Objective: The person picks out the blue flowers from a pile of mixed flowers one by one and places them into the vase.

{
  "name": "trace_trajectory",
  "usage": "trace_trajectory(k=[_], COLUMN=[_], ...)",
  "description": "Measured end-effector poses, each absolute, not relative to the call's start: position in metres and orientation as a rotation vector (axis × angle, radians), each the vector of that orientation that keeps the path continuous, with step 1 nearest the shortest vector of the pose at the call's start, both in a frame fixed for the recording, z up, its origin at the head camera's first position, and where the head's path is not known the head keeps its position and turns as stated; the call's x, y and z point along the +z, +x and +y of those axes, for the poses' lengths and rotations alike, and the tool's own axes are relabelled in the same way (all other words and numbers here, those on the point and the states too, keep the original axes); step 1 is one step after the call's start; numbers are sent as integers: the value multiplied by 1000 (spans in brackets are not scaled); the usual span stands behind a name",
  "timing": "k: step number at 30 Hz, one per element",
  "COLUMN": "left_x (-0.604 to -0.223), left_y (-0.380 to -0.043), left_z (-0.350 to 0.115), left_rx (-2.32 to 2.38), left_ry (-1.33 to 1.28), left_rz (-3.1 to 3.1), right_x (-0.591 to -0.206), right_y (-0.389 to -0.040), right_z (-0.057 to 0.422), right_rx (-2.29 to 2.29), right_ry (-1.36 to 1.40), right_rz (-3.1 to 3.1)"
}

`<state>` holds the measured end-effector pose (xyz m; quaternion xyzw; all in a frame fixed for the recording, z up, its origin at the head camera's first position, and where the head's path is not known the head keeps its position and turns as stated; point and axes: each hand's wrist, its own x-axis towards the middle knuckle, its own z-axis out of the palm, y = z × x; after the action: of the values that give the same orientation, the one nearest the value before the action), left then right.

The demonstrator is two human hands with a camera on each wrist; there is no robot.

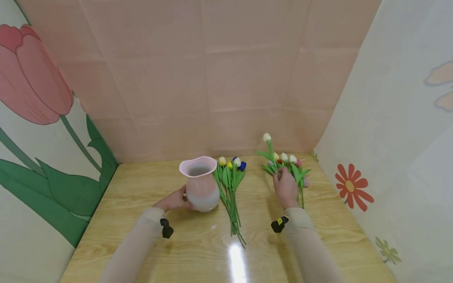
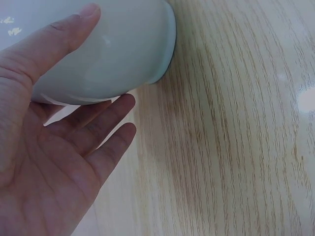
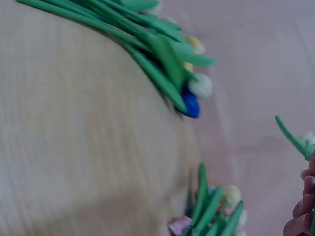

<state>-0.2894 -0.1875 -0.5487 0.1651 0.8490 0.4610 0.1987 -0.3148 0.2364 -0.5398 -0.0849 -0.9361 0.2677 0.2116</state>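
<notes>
My left hand point(image 1: 174, 199) holds a pink-and-white vase point(image 1: 202, 190) with a wavy rim by its lower side. In the left wrist view the thumb lies across the vase wall point(image 2: 118, 49) and the fingertips touch it from the other side. My right hand point(image 1: 286, 189) pinches the stem of a white tulip point(image 1: 267, 138), its head raised above a bunch of mixed tulips point(image 1: 293, 160). At the right wrist view's edge, curled fingers point(image 3: 306, 201) show around the green stem; the rest of that hand is out of frame.
Between the hands, a second bunch of tulips point(image 1: 230, 188), with white, yellow and blue heads, lies right beside the vase, stems toward the front. The wooden table point(image 1: 141, 184) meets a pink backdrop point(image 1: 244, 78) behind and printed flower panels on both sides.
</notes>
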Motion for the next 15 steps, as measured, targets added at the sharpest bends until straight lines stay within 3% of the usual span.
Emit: trace_trajectory(k=[7,15], left_x=[-550,-549], left_y=[-292,-290], left_z=[-189,-188], left_rx=[1277,1290], left_ry=[466,471], left_rz=[2385,2377], right_x=[-532,-555], right_y=[-319,-319], right_z=[267,292], right_rx=[716,725], right_ry=[-368,-457], right_rz=[-2480,-2567])
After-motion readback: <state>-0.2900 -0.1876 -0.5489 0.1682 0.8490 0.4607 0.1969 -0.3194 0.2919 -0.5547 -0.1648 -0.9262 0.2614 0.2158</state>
